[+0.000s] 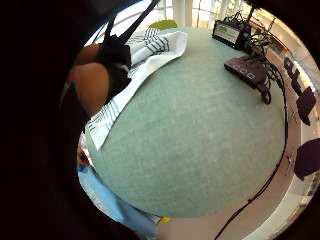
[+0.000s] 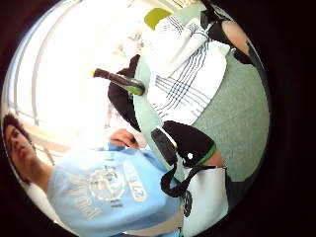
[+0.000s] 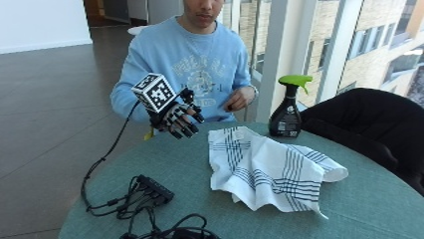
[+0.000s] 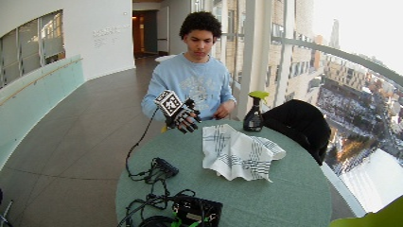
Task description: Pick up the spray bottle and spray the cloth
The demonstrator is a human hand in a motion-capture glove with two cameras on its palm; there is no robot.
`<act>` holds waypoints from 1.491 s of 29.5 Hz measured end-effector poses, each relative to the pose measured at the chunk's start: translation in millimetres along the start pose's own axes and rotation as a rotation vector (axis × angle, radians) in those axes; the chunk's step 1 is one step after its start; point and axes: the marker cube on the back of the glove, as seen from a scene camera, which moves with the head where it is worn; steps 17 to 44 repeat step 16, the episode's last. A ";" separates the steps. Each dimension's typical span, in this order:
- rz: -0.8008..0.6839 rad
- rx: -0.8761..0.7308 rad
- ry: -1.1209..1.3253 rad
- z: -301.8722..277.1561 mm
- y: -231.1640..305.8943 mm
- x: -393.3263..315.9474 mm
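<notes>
Round worktop [image 3: 199,184] w/ green-grey felt-like cover, set in a glazed corridor: tall windows right of frame, grey floor and white wall left. Near edge, lower left of the outside view: black boxes and tangled cables [image 3: 149,194]; the wide outside view shows another black box [image 4: 198,211] at the very bottom of frame that the outside view cuts off.

Mid-frame: white cloth [image 3: 271,169] w/ dark plaid stripes, lying crumpled on the worktop, long axis running from upper left to lower right.

Above the worktop's far-left edge: right hand [image 3: 179,118], black glove, raised in the air, palm toward the person. Grip released, fingers loosely curled, grasping nothing, well apart from bottle and cloth.

Far edge, upper centre-right: spray bottle [image 3: 287,117], dark body, green trigger head, upright on the worktop, long axis vertical, nozzle pointing frame-right. Just beyond the cloth, prob. not touching it. Black jacket [image 3: 364,119] over a chair just right of it.

Thumb-side palm view shows the bottle [image 2: 118,80] at the worktop rim past the cloth [image 2: 182,74], plus the person's blue sweatshirt [image 2: 98,190]. Little-finger-side palm view misses the bottle: only cloth [image 1: 145,55], bare cover, black boxes [image 1: 245,70].
</notes>
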 end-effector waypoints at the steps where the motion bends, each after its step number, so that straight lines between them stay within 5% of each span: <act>1: 0.001 0.001 0.003 0.4 3.2 1.8; 44: 0.016 0.002 0.005 6.1 21.6 11.1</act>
